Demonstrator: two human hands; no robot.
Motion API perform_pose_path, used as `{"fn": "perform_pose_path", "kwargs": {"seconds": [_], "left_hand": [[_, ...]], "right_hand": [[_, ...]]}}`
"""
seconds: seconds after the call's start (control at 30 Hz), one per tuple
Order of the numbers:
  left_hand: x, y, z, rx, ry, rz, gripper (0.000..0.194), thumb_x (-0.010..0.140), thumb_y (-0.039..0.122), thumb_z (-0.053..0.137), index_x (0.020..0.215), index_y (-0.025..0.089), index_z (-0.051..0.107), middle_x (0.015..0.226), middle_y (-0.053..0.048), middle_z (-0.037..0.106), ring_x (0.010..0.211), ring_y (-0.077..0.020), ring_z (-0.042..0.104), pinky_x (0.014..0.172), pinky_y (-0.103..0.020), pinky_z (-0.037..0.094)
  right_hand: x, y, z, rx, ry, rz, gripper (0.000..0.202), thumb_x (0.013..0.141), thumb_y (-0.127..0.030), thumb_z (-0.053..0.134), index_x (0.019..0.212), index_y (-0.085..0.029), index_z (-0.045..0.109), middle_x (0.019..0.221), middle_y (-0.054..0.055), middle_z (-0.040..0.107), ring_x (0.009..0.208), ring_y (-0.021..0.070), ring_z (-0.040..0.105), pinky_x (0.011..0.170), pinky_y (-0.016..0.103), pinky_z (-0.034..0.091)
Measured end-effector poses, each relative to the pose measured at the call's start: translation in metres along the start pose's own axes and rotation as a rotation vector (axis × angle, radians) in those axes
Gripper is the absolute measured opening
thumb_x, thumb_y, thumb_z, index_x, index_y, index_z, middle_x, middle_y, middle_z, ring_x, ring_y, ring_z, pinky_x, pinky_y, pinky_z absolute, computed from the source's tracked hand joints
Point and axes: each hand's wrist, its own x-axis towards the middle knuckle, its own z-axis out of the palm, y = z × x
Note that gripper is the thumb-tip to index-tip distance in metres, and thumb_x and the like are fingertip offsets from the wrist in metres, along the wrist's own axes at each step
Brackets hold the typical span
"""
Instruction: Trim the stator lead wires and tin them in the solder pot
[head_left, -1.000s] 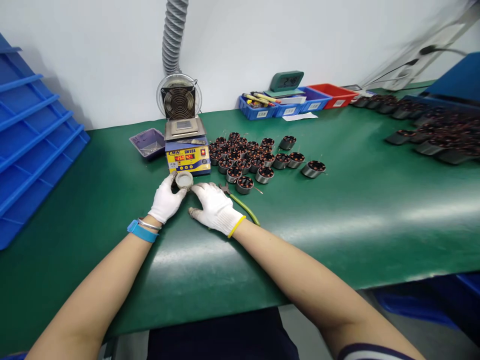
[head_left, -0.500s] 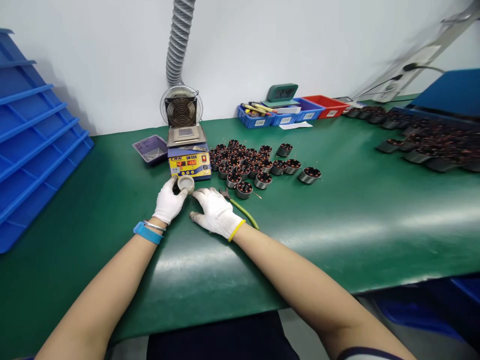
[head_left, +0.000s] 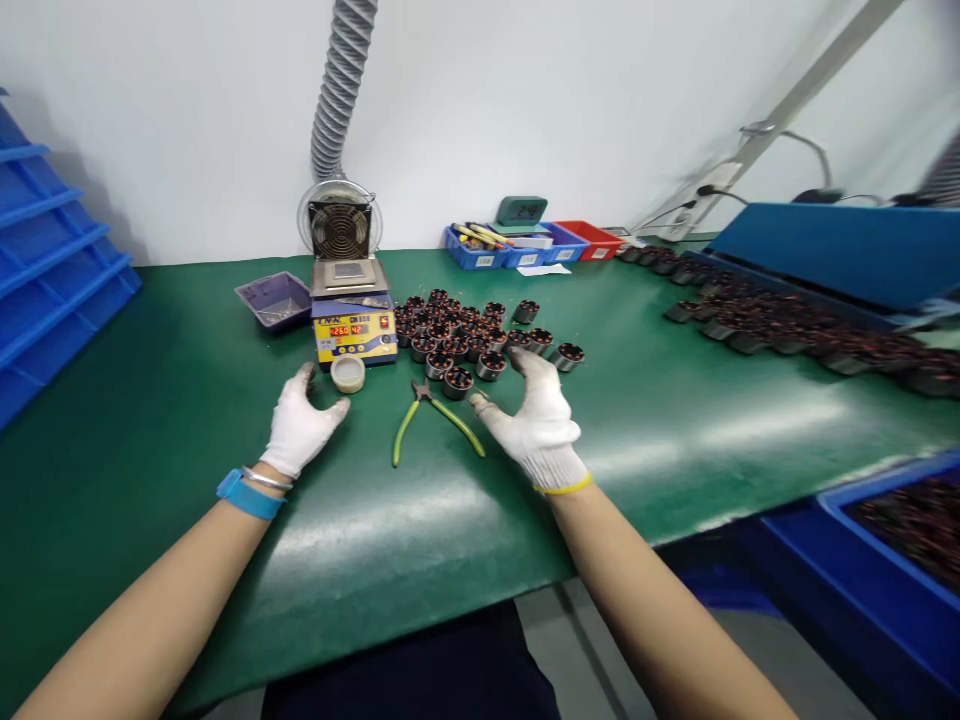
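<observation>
The left hand (head_left: pixel 327 391) spreads beside the pot (head_left: pixel 348 374), and the right hand (head_left: pixel 498 378) (also wide) nears the rotors (head_left: pixel 491 366) on the bench (head_left: pixel 660 430).

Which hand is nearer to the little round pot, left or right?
Left. The left hand is open just left of the pot; the right hand is well to its right, past the pliers.
</observation>
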Motion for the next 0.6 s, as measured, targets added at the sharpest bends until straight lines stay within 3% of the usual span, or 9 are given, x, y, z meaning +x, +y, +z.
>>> {"fn": "perform_pose_path", "kwargs": {"seconds": [0.07,0.13,0.23,0.37,0.43,0.47,0.53,0.57,0.6], "left_hand": [[-0.011,0.001,0.0,-0.036,0.047,-0.003,0.084,0.072,0.04,0.074,0.144,0.007,0.045,0.14,-0.022,0.056,0.12,-0.0337,0.062,0.105,-0.048,0.05],[-0.026,0.004,-0.001,-0.079,0.067,0.026,0.082,0.073,0.041,0.072,0.144,0.008,0.046,0.14,-0.022,0.056,0.12,-0.0333,0.062,0.104,-0.048,0.051],[-0.05,0.011,-0.006,-0.113,0.046,0.098,0.077,0.073,0.042,0.071,0.141,0.011,0.049,0.137,-0.02,0.058,0.117,-0.0319,0.063,0.103,-0.048,0.052],[-0.074,0.024,-0.017,-0.25,0.058,0.089,0.067,0.074,0.044,0.072,0.132,0.013,0.056,0.129,-0.017,0.064,0.109,-0.0283,0.066,0.098,-0.044,0.053],[-0.08,0.036,-0.02,-0.43,0.047,-0.037,0.066,0.075,0.05,0.073,0.129,0.015,0.057,0.126,-0.016,0.066,0.097,-0.0249,0.069,0.085,-0.039,0.057],[-0.081,0.042,-0.021,-0.545,-0.018,-0.143,0.066,0.075,0.055,0.072,0.127,0.016,0.057,0.123,-0.015,0.067,0.089,-0.0234,0.069,0.074,-0.036,0.058],[-0.083,0.055,-0.021,-0.793,-0.262,-0.399,0.067,0.075,0.067,0.067,0.119,0.016,0.061,0.107,-0.013,0.071,0.068,-0.0202,0.067,0.052,-0.031,0.052],[-0.083,0.06,-0.021,-0.905,-0.395,-0.525,0.066,0.076,0.071,0.063,0.111,0.016,0.063,0.095,-0.011,0.072,0.059,-0.0186,0.063,0.046,-0.03,0.049],[-0.083,0.064,-0.022,-0.99,-0.456,-0.616,0.061,0.078,0.072,0.059,0.103,0.016,0.066,0.084,-0.009,0.071,0.053,-0.0168,0.06,0.044,-0.028,0.046]], "right_hand": [[0.001,0.009,-0.003,-0.084,-0.089,-0.032,0.072,0.071,-0.043,0.076,0.132,-0.014,0.053,0.133,0.018,0.056,0.124,0.0339,0.054,0.107,0.052,0.046],[0.006,0.009,0.003,-0.189,-0.28,-0.05,0.066,0.071,-0.043,0.076,0.128,-0.014,0.057,0.137,0.018,0.053,0.128,0.0337,0.051,0.108,0.048,0.045],[0.017,-0.001,0.017,-0.338,-0.538,-0.021,0.04,0.08,-0.038,0.069,0.115,-0.018,0.066,0.132,0.015,0.058,0.119,0.0337,0.056,0.104,0.048,0.046],[0.026,-0.018,0.016,-0.367,-0.587,0.021,0.02,0.085,-0.033,0.065,0.098,-0.019,0.071,0.116,0.014,0.065,0.103,0.0314,0.062,0.09,0.045,0.051],[0.024,-0.035,0.009,-0.256,-0.562,-0.044,0.021,0.084,-0.033,0.069,0.099,-0.019,0.07,0.12,0.013,0.064,0.106,0.0294,0.062,0.09,0.042,0.052],[0.022,-0.047,0.006,-0.146,-0.555,-0.122,0.022,0.083,-0.032,0.07,0.1,-0.02,0.069,0.122,0.012,0.063,0.109,0.028,0.061,0.092,0.04,0.051],[0.017,-0.076,0.003,0.11,-0.574,-0.342,0.022,0.081,-0.029,0.072,0.101,-0.02,0.069,0.121,0.01,0.064,0.11,0.0262,0.061,0.096,0.041,0.049],[0.014,-0.091,0.003,0.224,-0.598,-0.444,0.021,0.08,-0.026,0.073,0.1,-0.02,0.068,0.118,0.01,0.066,0.109,0.026,0.061,0.098,0.043,0.048],[0.012,-0.104,0.004,0.316,-0.624,-0.506,0.024,0.079,-0.025,0.075,0.101,-0.02,0.068,0.115,0.009,0.067,0.107,0.026,0.062,0.099,0.045,0.047]]}}
